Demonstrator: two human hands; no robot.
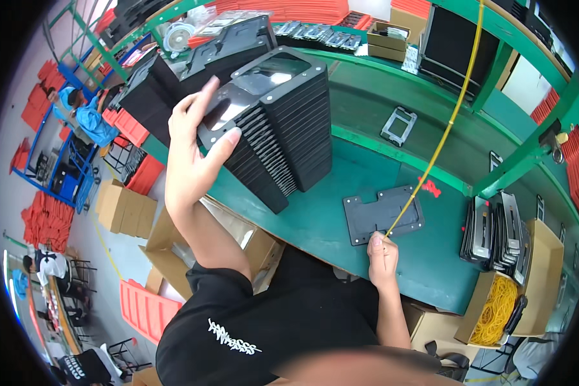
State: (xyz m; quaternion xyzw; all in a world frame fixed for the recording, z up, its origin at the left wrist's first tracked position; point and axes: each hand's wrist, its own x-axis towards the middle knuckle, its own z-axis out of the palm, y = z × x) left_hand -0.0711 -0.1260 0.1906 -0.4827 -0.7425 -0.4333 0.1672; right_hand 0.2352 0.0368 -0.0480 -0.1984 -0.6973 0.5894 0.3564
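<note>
A tall stack of black plates (296, 122) with cut-outs stands on the green bench top. Glossy dark panels show on its uppermost plate. My left hand (196, 138) is at the stack's top left corner, its thumb and fingers spread apart around the edge. My right hand (383, 257) is closed in a pinch on a yellow cord (439, 154), which runs taut up to the top of the view. Just beyond those fingertips, a single dark grey notched plate (392, 222) lies flat on the bench. The cord crosses over this plate.
Dark framed parts (495, 231) stand in a row at the bench's right, beside a carton of yellow cords (495, 309). A grey frame (399, 126) rests on the conveyor belt (360, 96) behind. More black stacks (228, 55) stand at back left. A green post (527, 141) rises at right.
</note>
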